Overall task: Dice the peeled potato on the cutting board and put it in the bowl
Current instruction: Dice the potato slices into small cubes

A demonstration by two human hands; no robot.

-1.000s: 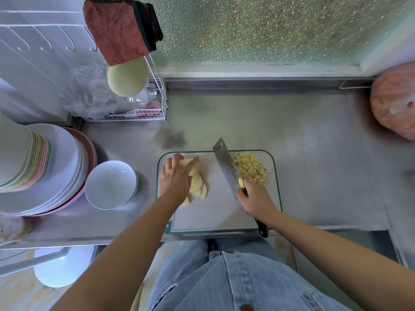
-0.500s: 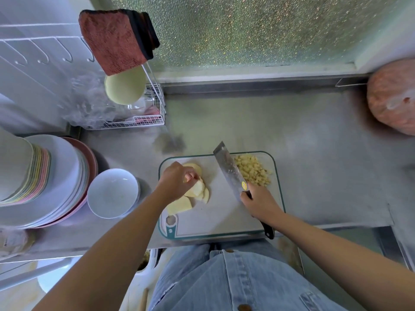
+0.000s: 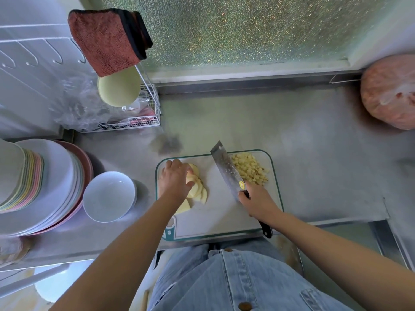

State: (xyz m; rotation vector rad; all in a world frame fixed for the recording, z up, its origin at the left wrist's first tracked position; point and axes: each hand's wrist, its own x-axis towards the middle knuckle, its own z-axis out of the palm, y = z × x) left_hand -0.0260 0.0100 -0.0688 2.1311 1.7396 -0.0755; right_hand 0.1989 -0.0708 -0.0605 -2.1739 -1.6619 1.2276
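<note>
A white cutting board with a green rim lies on the steel counter. Pale potato slices fan out on its left part, and my left hand rests over them with fingers curled onto the slices. A heap of diced potato sits at the board's far right corner. My right hand grips the black handle of a cleaver, whose blade lies beside the dice. An empty white bowl stands left of the board.
Stacked plates crowd the left edge beside the bowl. A wire rack with a pale green bowl and a red cloth stands at the back left. A pink bagged bundle sits far right. The counter's front edge runs just below the board.
My left hand lifted off the slices, curled and came back down onto them, spreading them into a fan. The cleaver and right hand stayed almost still beside the dice.
</note>
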